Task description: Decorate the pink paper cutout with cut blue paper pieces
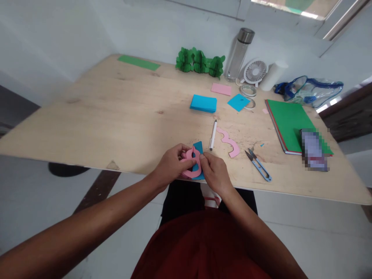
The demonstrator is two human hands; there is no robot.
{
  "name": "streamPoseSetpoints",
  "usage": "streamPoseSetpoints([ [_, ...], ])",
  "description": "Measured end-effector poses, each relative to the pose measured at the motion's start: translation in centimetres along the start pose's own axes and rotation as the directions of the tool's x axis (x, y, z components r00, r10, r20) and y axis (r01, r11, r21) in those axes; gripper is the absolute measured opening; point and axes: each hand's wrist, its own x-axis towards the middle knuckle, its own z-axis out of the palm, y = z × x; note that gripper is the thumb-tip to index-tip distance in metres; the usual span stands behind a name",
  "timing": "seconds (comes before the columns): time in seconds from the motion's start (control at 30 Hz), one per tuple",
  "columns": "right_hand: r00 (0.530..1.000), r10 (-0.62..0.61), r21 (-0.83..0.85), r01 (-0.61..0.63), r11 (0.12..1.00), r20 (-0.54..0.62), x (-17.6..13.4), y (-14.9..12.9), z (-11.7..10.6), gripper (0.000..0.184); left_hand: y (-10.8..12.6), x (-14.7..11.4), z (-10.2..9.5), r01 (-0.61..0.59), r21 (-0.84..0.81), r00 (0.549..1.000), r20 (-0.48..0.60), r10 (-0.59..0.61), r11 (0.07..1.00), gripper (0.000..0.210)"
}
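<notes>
At the table's front edge, my left hand (pixel 174 162) is closed on a pink paper cutout (pixel 197 170) with a hole in its middle. Behind the cutout is a piece of blue paper (pixel 198 146). My right hand (pixel 214 170) pinches the right edge of these papers; its fingertips partly cover them. A white pen (pixel 213 135) lies just beyond my right hand. Beside the pen is a wavy pink paper piece (pixel 231 144). Blue-handled thread snips (pixel 260 166) rest on the table to the right, blades apart.
Farther back are a blue paper stack (pixel 203 103), a blue sheet (pixel 238 102), tape rolls (pixel 248 91), a pink sheet (pixel 221 89) and a green paper garland (pixel 200 62). A bottle (pixel 238 56) and small fan (pixel 255 71) stand behind. Rightward lie a green folder (pixel 293 124) and a phone (pixel 314 151).
</notes>
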Motion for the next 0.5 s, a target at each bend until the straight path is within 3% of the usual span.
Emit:
streamPoseSetpoints([
  [0.27,1.000,0.031,0.031,-0.031,0.999,-0.002,-0.04,-0.55,-0.15,0.034,0.18,-0.05,0.03,-0.050,0.009,0.999,-0.010,0.050,0.999,0.033],
  [0.5,0.999,0.024,-0.042,-0.025,0.999,-0.026,-0.01,-0.17,0.20,0.030,0.26,-0.25,0.06,-0.043,-0.009,0.999,-0.020,0.043,0.999,0.038],
])
